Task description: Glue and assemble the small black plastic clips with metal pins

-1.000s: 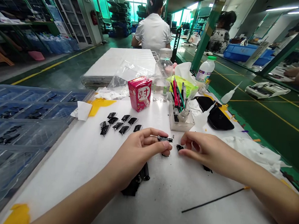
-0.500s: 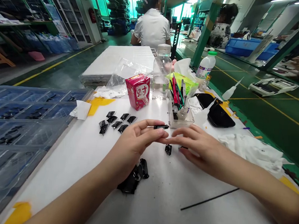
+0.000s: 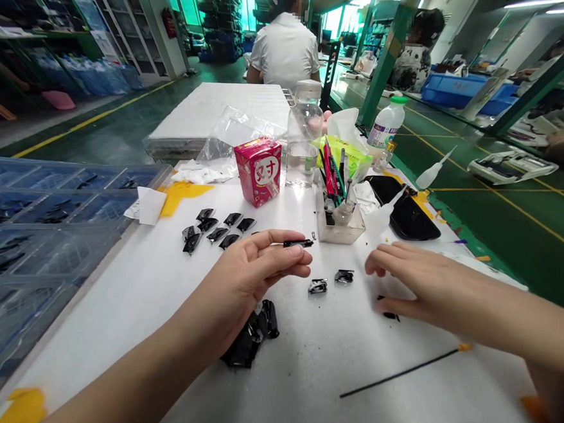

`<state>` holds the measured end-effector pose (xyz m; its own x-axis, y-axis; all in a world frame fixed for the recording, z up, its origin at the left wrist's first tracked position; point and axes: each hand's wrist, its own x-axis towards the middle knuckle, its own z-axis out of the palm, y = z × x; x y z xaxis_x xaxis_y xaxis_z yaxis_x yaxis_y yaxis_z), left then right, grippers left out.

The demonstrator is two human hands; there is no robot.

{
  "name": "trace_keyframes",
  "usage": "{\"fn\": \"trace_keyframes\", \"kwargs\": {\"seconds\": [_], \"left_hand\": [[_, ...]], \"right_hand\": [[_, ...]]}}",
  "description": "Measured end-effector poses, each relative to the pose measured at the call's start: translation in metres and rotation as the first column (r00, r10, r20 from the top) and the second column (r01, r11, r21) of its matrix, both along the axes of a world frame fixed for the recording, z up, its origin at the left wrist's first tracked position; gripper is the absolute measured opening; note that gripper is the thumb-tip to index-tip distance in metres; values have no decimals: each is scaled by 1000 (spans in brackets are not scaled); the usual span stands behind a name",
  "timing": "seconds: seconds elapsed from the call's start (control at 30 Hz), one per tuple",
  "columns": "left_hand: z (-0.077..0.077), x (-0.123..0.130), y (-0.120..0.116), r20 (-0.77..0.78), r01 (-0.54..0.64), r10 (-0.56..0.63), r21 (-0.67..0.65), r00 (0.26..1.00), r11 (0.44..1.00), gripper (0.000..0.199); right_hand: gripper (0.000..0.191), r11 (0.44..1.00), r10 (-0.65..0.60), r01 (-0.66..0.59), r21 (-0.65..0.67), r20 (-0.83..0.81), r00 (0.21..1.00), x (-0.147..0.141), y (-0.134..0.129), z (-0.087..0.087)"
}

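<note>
Near the middle of the white table my left hand (image 3: pixel 271 259) pinches a small black part (image 3: pixel 298 243) between thumb and fingers. My right hand (image 3: pixel 403 278) is over the table to the right, its fingers apart and curved, with a dark piece (image 3: pixel 389 307) partly hidden beside its thumb. Between the hands lie two small black pieces in clear film, one nearer (image 3: pixel 318 287) and one farther (image 3: pixel 344 276). Several black wrapped pieces (image 3: pixel 217 234) sit in a group at the left. A black pile (image 3: pixel 243 347) lies beneath my left wrist.
A divided clear tray (image 3: pixel 62 247) fills the left side. Behind the hands stand a red box (image 3: pixel 258 172), a clear bottle (image 3: pixel 303 142) and a holder with pens (image 3: pixel 339 231). A thin black rod (image 3: pixel 399 374) lies at the right front. A person in white (image 3: pixel 286 51) sits ahead.
My right hand has moved right, away from my left hand, uncovering the small black pieces between them. My left hand still holds the black part in nearly the same place.
</note>
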<state>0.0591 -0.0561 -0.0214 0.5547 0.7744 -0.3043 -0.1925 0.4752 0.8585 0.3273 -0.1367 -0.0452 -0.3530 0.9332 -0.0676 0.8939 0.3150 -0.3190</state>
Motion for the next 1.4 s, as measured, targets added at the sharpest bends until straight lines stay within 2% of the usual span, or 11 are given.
{"fn": "trace_keyframes", "kwargs": {"seconds": [0.13,0.27,0.4,0.63,0.73,0.87,0.97,1.1,1.3,1.33,1.4], "left_hand": [[0,1,0,-54,23,-22,9,998,1000,14],[-1,1,1,-75,44,-43,3,996,999,15],[-1,0,0,-83,48,-47,5,995,999,16],[0,0,-2,-75,49,-48,18,996,999,19],[1,0,-2,-87,59,-57,19,995,998,20],[2,1,-4,-103,98,-95,25,990,995,21],[1,2,-8,-92,138,-135,28,987,990,20],[-1,3,-14,-88,182,-179,26,980,983,21],[0,1,-12,-88,175,-174,11,981,984,20],[0,1,-11,-80,167,-165,12,983,986,20],[2,0,-10,-74,145,-143,11,987,989,20]], "right_hand": [[17,987,-32,38,-159,43,999,15,-10,-1],[8,974,-10,5,-227,-22,1000,-2,-7,8],[11,977,33,-62,-204,-145,989,-27,-1,16],[22,989,123,-142,-38,-325,938,-43,2,2],[14,988,-12,75,135,-418,908,-42,10,8],[20,848,-233,467,251,-616,753,-42,32,17],[25,827,-254,527,194,-707,660,-45,48,17],[10,788,-214,581,204,-794,569,-50,58,19],[26,563,67,728,390,-900,431,-43,35,31],[26,574,69,729,374,-909,411,-41,30,31],[25,662,-3,692,286,-923,384,-39,23,26]]}}
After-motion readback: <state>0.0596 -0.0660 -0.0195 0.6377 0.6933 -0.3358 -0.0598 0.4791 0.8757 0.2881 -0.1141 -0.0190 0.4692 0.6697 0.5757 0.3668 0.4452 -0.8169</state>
